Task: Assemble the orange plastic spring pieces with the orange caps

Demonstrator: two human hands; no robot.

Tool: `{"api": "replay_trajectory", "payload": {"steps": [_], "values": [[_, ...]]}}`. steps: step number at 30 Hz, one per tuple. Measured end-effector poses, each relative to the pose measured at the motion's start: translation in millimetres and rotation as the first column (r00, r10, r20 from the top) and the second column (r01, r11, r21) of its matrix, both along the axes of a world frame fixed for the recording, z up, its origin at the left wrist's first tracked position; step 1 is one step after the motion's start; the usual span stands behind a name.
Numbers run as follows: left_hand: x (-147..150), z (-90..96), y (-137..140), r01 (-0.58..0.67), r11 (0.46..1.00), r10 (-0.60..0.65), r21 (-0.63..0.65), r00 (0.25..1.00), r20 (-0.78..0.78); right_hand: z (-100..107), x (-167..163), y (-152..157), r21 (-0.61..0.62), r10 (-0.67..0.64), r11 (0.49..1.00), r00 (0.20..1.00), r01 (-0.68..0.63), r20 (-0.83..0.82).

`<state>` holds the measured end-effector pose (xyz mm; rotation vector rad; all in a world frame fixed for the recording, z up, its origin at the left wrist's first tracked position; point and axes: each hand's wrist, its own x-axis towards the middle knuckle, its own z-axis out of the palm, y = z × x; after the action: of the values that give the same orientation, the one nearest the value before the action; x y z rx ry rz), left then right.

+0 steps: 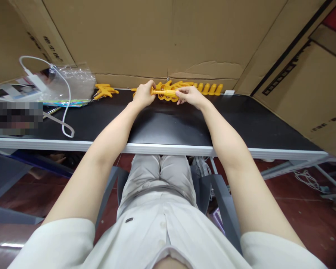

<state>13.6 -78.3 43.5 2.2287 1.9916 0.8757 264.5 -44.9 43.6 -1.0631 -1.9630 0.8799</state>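
Note:
Between my hands, above the far part of the black tabletop (168,127), is a yellow plastic piece (169,92), held level. Its left part is thin and ridged, and its right part is thicker and smooth. My left hand (145,94) is closed on the thin end, while my right hand (192,95) pinches the thick end between thumb and fingers. Just behind them lie several yellow branched pieces and round, ring-like ones, partly hidden by my hands. Close to my right hand stands a row of yellow tapered cylinders (212,89).
Farther left are more yellow branched pieces (105,90), a clear plastic bag (75,80) and a looped white cable (70,93). Cardboard walls (145,37) close off the back and right side. A silver edge (168,149) borders the table's front.

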Motion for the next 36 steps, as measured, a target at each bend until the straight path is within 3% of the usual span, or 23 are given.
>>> {"api": "replay_trajectory", "payload": {"steps": [7, 15, 25, 31, 36], "values": [[5, 0.3, -1, -0.027, 0.999, 0.027, -0.023, 1.000, -0.003, -4, -9, 2, -0.100, -0.079, 0.993, 0.991, 0.069, -0.103], [5, 3.6, -5, -0.024, 0.999, 0.024, -0.024, 0.999, 0.021, 6, -6, -11, -0.164, -0.011, 0.986, 0.994, -0.007, -0.105], [13, 2.8, -7, -0.059, 0.998, 0.059, 0.024, 0.998, 0.017, -7, -8, 7, -0.272, -0.092, 0.961, 0.987, 0.053, -0.131], [8, -3.4, -1, -0.043, 0.999, 0.043, 0.019, 0.999, 0.021, -2, -4, -2, -0.155, -0.048, 0.988, 0.980, 0.018, -0.192], [3, -14.1, 11, 0.018, 0.993, -0.016, 0.113, 1.000, -0.020, 3, -12, -8, -0.175, -0.061, 0.984, 0.985, 0.032, -0.164]]}}
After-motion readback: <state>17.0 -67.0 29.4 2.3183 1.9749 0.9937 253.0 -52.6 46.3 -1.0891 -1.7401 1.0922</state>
